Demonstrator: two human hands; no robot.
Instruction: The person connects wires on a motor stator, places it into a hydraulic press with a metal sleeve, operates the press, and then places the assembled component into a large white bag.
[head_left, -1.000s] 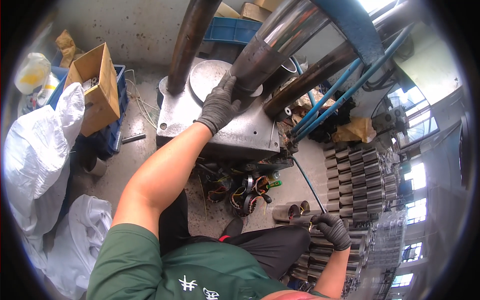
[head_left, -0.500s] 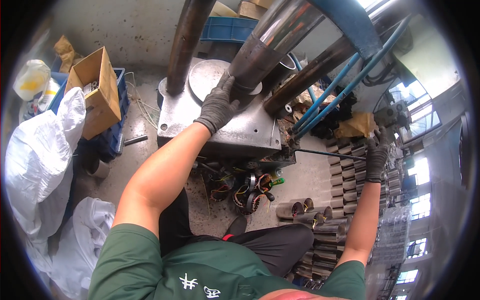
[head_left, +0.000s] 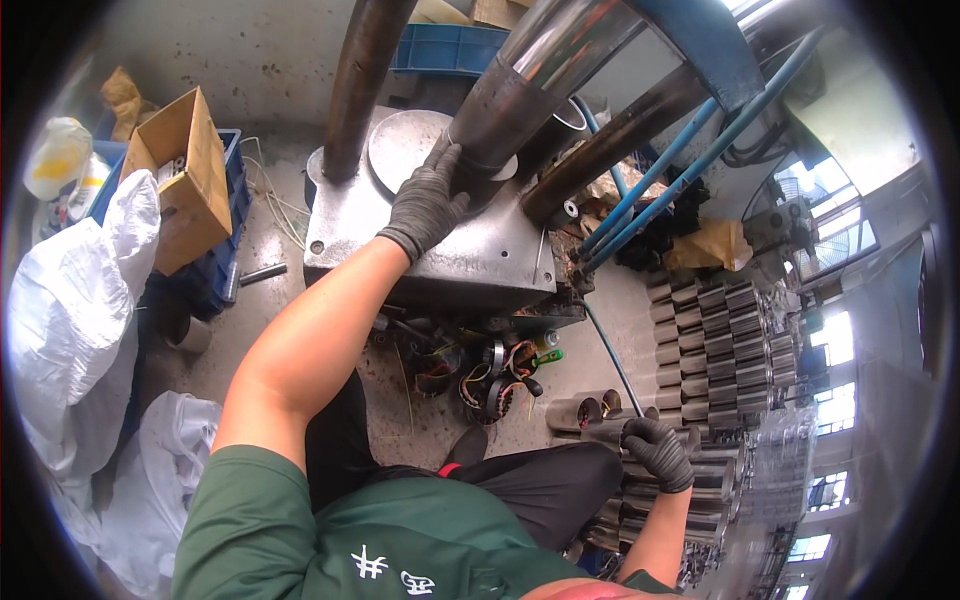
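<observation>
My gloved left hand (head_left: 427, 205) reaches over the press's metal bed (head_left: 470, 258). Its outstretched fingers rest against the side of a dark metal sleeve (head_left: 508, 112) below the shiny ram (head_left: 580, 45). Beside that hand, a round plate (head_left: 395, 148) lies on the bed. My right hand (head_left: 657, 455), also gloved, is closed around the near end of a long thin lever (head_left: 608, 350) that comes out from beside the press. Right behind this hand lie metal cylinders (head_left: 590, 412) with coloured wires showing in their ends.
Stacked metal cylinders (head_left: 715, 330) fill the right side. Wound motor stators (head_left: 490, 390) and a green-handled tool (head_left: 547, 357) lie on the floor below the press. At left are a cardboard box (head_left: 190, 190) and white sacks (head_left: 75, 310). Blue pipes (head_left: 690, 165) slant beside the press.
My right hand has swung the lever toward me and to the left, down near my knee. My left hand stays against the sleeve; the whole view has shifted slightly.
</observation>
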